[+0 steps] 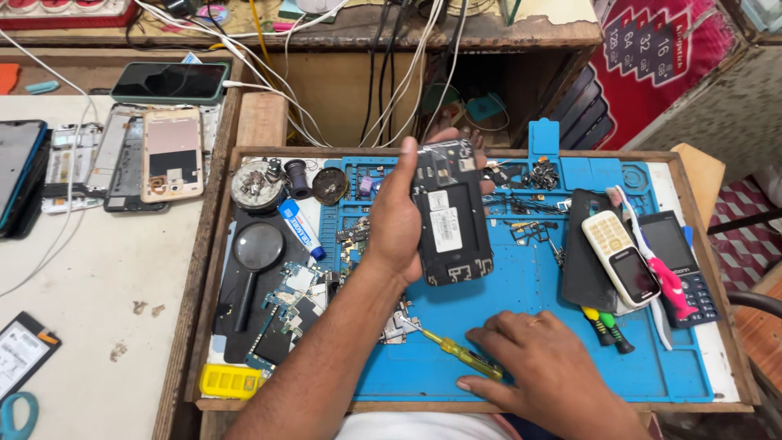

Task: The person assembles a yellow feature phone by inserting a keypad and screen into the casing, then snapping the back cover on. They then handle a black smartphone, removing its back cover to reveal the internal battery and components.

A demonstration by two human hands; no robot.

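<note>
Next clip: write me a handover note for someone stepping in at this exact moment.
Left hand: holds an opened phone, back cover off, upright above the blue repair mat.
Right hand: rests on the mat, over a yellow-handled screwdriver.
Done: back cover off, internals exposed.
Left: phone not reassembled; circuit boards and small parts lie loose on the mat's left side.

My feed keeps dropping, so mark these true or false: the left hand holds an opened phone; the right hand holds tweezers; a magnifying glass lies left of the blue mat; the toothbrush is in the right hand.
1. The left hand holds an opened phone: true.
2. The right hand holds tweezers: false, it rests on a yellow screwdriver.
3. A magnifying glass lies left of the blue mat: true.
4. The toothbrush is in the right hand: false, it lies across the phones at the right.
</note>
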